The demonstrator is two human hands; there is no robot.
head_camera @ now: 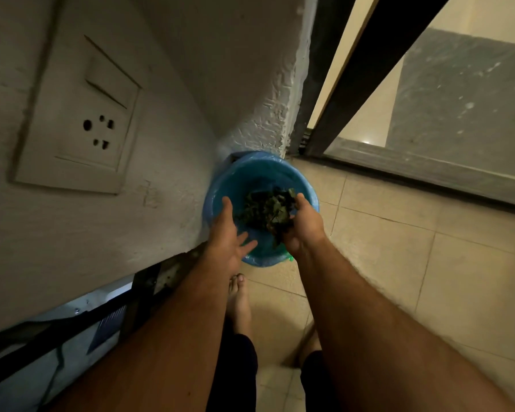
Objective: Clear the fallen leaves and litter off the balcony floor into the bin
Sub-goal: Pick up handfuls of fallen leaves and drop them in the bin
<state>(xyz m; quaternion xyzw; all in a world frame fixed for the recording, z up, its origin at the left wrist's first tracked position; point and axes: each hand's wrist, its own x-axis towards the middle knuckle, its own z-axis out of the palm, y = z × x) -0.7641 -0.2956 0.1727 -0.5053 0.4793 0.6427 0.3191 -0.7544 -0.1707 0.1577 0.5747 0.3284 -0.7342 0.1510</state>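
A round blue bin (241,176) lined with a blue plastic bag stands on the floor in the corner below me. Both my hands are over its opening. My right hand (304,224) cups a clump of dark green leaves (265,211) from the right, fingers curled round it. My left hand (228,233) is beside the clump on the left, fingers straight and spread, apart from the leaves or just brushing them. Part of the bin's inside is hidden by the leaves and my hands.
A rough white wall with a switch and socket plate (81,120) runs along the left. A dark-framed sliding glass door (428,162) is at the right. Beige floor tiles (399,248) lie under my bare feet (240,301). A dark metal frame (140,295) sits low left.
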